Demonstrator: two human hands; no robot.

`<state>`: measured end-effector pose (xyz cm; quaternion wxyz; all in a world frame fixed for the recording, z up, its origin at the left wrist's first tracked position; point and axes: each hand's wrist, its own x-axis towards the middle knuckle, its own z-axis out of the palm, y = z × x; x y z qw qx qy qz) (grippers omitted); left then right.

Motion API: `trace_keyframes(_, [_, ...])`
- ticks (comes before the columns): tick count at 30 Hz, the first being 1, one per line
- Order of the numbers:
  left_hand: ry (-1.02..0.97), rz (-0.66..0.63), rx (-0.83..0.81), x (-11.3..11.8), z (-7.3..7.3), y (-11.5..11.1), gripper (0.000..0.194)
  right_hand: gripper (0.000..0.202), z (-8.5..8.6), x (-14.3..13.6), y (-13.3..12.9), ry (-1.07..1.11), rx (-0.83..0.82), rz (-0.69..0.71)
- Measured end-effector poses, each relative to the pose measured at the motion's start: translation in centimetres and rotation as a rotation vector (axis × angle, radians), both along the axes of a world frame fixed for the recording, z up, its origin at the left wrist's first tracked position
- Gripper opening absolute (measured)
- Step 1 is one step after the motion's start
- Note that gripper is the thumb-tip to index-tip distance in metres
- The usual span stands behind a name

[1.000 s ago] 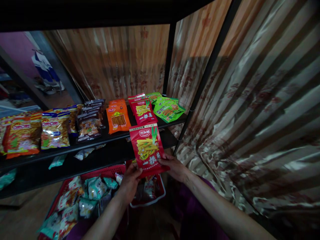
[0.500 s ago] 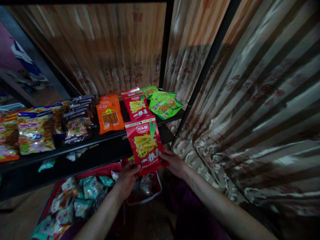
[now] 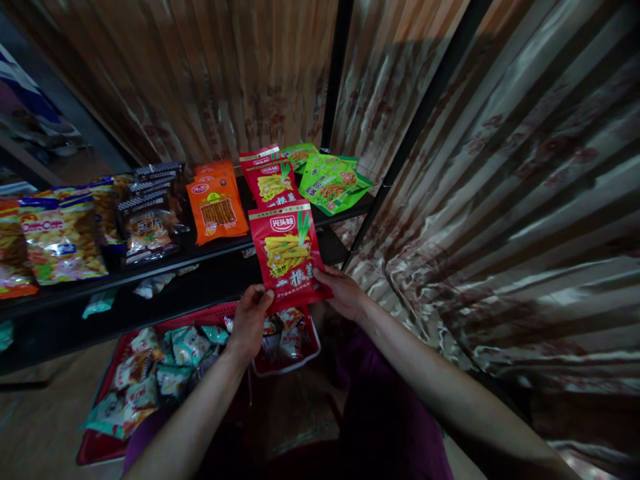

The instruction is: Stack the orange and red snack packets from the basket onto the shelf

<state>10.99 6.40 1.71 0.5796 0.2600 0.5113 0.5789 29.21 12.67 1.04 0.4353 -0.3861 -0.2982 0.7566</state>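
A red snack bag [image 3: 289, 257] with yellow sticks printed on it is held between my two hands, in front of the shelf edge. My left hand [image 3: 251, 319] pinches its lower left corner, thumb on the front. On its lower right side, my right hand [image 3: 341, 291] grips the edge. Behind its top, similar red bags [image 3: 271, 182] lie on the shelf [image 3: 215, 250]. Green bags [image 3: 334, 183] are to their right, and orange bags [image 3: 218, 208] to their left.
Dark checkered packs [image 3: 150, 223] and yellowish snack bags [image 3: 63, 243] line the shelf's left part. Below stand a red basket [image 3: 93, 448] of small packets and a smaller basket [image 3: 295, 367]. A black post [image 3: 423, 110] and striped curtains [image 3: 545, 220] are at the right.
The view has tilted down, so the shelf and baskets appear higher. Both hands still hold the red bag, and my left hand sits slightly further toward its left corner.
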Motion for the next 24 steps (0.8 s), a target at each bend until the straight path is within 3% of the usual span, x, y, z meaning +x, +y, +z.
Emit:
trace_keyframes(4, [0.109,-0.006,-0.029,0.3,-0.3,-0.6,0.024,0.042,-0.3,0.4,-0.8,-0.043,-0.009,-0.015])
trace_keyframes(12, [0.118,-0.091,-0.03,1.2,-0.9,-1.4,0.025,0.042,-1.0,1.2,-1.4,-0.081,0.06,-0.001])
trace_keyframes(17, [0.13,-0.116,-0.042,1.5,-1.5,-0.6,0.027,0.046,-1.3,1.5,-0.9,-0.087,0.046,-0.019])
trace_keyframes(20, [0.12,-0.098,-0.023,1.7,-0.9,0.7,0.029,0.045,-1.1,1.7,0.1,-0.08,0.065,-0.032])
trace_keyframes(24, [0.172,-0.061,0.038,1.7,1.3,3.7,0.029,0.043,0.6,1.4,2.9,-0.056,0.13,-0.055])
